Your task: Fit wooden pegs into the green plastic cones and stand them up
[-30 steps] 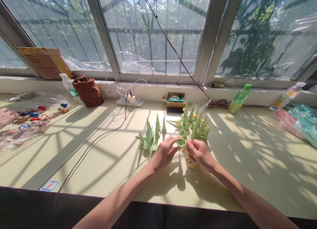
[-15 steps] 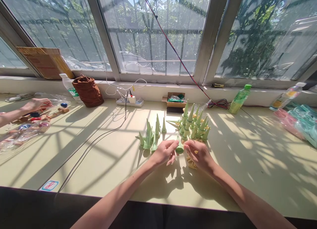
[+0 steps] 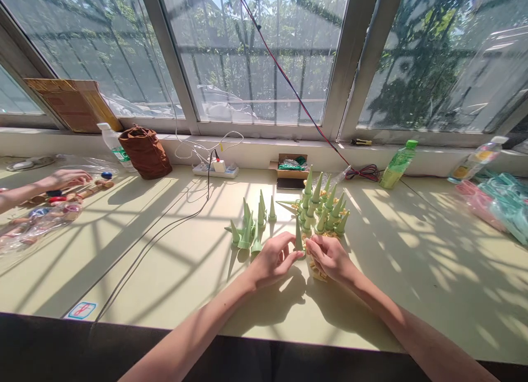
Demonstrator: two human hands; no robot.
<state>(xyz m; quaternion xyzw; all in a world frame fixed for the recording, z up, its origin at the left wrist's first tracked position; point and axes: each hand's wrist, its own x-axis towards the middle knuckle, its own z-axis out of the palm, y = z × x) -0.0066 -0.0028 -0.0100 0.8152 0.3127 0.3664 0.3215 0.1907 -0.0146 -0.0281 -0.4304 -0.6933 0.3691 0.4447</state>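
Note:
My left hand (image 3: 275, 259) is closed, with its thumb and fingers at a green cone (image 3: 298, 239) that stands point up. Close to the cone's right side, my right hand (image 3: 331, 257) pinches with its fingertips; what they hold is too small to make out. Small tan pieces (image 3: 318, 272) lie in a pile, partly hidden by my right hand. Several green cones (image 3: 246, 232) stand loosely to the left of my hands. Behind my right hand more green cones (image 3: 325, 211) are packed close together, with yellowish bits among them.
At the left a co-worker's hand (image 3: 70, 178) hovers over bagged wooden toys (image 3: 53, 219). Along the window stand a brown bag (image 3: 145, 153), a power strip (image 3: 215, 170), a small carton (image 3: 291, 173) and a green bottle (image 3: 399, 165). Cables (image 3: 173, 221) cross the table.
The green cone in my left hand has turned from tilted, base towards me, to upright. My left thumb has moved to its base. My right hand stays close beside it.

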